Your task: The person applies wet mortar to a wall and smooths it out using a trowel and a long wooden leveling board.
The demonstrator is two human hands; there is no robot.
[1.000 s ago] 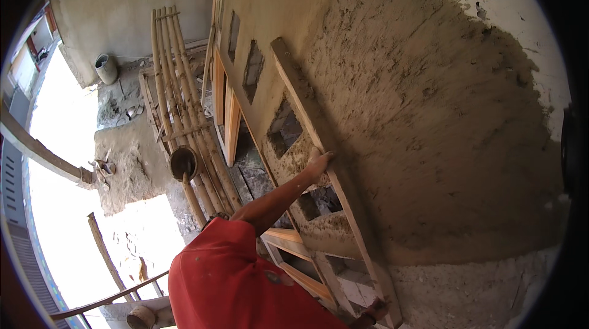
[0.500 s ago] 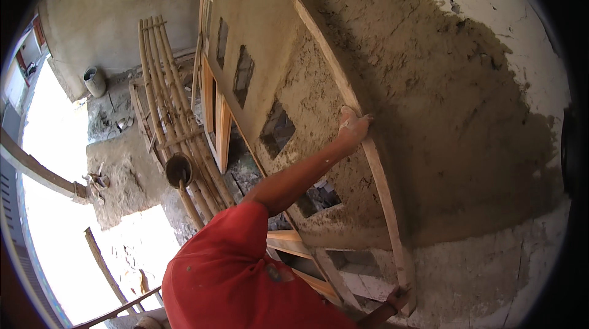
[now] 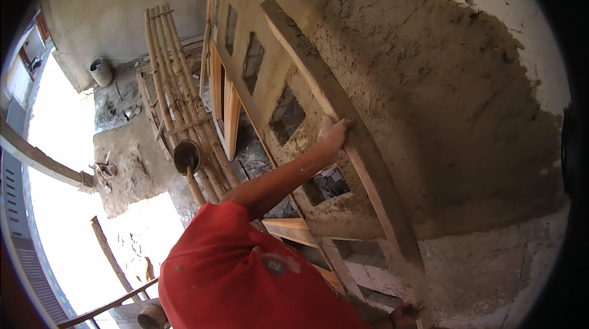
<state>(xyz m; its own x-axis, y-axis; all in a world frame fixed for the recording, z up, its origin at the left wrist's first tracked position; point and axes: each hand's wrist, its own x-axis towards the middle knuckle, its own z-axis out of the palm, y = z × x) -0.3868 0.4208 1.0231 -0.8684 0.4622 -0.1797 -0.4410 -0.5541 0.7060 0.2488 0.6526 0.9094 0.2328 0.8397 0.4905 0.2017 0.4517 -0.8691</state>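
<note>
A long wooden board (image 3: 372, 191), bent by the lens, lies along the wet, rough plaster (image 3: 423, 102) of the wall. My left hand (image 3: 333, 137) is closed round the board's edge near its middle, with the arm stretched out from a red sleeve. At the lower right, my right hand (image 3: 405, 315) grips the board near its lower end; that hand is dark and partly cut off by the picture's edge. Under and beside the board, several square openings (image 3: 287, 115) pierce the plastered wall.
To the left, bamboo poles (image 3: 169, 74) tied into a rack carry a dark bucket (image 3: 187, 156). A grey bucket (image 3: 100, 72) stands farther back by a wall. Wooden frames (image 3: 229, 120) stand along the wall's edge. Beneath the board's lower part the wall is whitish.
The board's upper end has swung left, over the openings, and its lower end has shifted down and right. Both hands have kept their grip and moved with it; the view has shifted slightly too.
</note>
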